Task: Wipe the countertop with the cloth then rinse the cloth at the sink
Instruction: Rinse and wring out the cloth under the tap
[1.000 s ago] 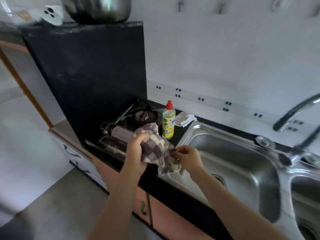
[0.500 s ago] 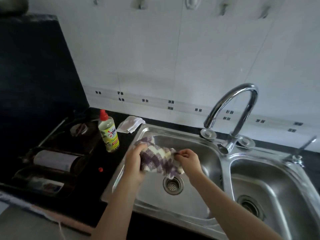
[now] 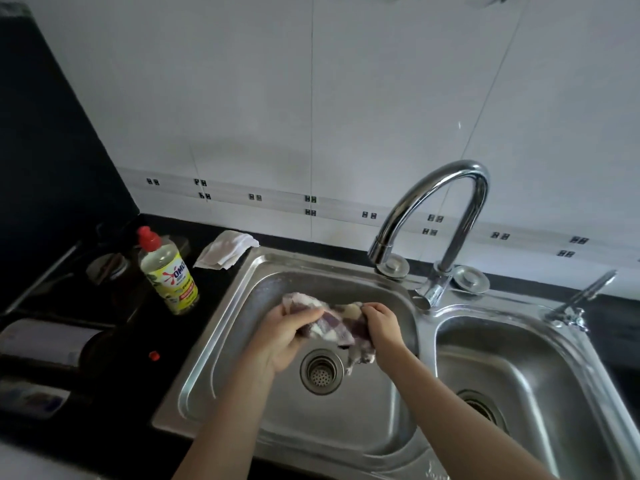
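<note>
A checked cloth point(image 3: 329, 327) is held bunched over the left basin of a steel sink point(image 3: 242, 306), above the drain point(image 3: 322, 370). The left hand point(image 3: 284, 336) and right hand point(image 3: 382, 327) are each clamped on it in a closed grip. The rinsing step appears at hand; no water runs from the faucet point(image 3: 433, 202), so its lever point(image 3: 431, 292) would need opening. The basin rim surrounds the hands with room; a soap bottle point(image 3: 169, 271) stands on the tabletop point(image 3: 214, 292), left.
</note>
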The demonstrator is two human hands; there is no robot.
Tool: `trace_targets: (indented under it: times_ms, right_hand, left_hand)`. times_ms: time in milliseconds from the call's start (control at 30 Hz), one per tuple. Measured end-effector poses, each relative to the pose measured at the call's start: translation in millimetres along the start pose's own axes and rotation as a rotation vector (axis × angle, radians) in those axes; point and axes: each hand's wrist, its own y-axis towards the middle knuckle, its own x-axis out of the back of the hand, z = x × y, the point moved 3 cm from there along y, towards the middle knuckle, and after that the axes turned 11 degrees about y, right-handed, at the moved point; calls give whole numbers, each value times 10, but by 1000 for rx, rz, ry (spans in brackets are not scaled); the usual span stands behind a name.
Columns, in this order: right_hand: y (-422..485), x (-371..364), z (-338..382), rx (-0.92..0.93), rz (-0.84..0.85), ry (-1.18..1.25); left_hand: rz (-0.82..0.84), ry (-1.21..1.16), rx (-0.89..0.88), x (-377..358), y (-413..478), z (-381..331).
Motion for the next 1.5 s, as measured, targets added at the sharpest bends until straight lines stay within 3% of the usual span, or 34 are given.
trace_targets:
  times_ms: [100,233,400,567,767,1233,1367,1500]
  right_hand:
    - [34,-31,19,26,-4,16]
    - [114,39,117,89,-68,-30]
    - [345,267,215,-142,-307,276]
    - [573,392,269,-214,-426,299]
    - [635,394,257,-180,-320,252]
    - [663,455,220,-240,-439,89]
    - [585,386,95,-187,-391,108]
    - [461,171,-218,-292,-268,229]
  left_hand:
    - [-43,52,66,-38,79,2]
    - [28,-142,156,-34,212,-3]
    - [54,-288,224,-30,295,49]
    - [101,-271,293,-18,336,68]
    - [174,-166,283,-102,397,-8]
    - [239,-112,266,-185,617,-30]
    - [270,-85,235,-211,627,-91]
    - [313,-86,230,-311,619,-129]
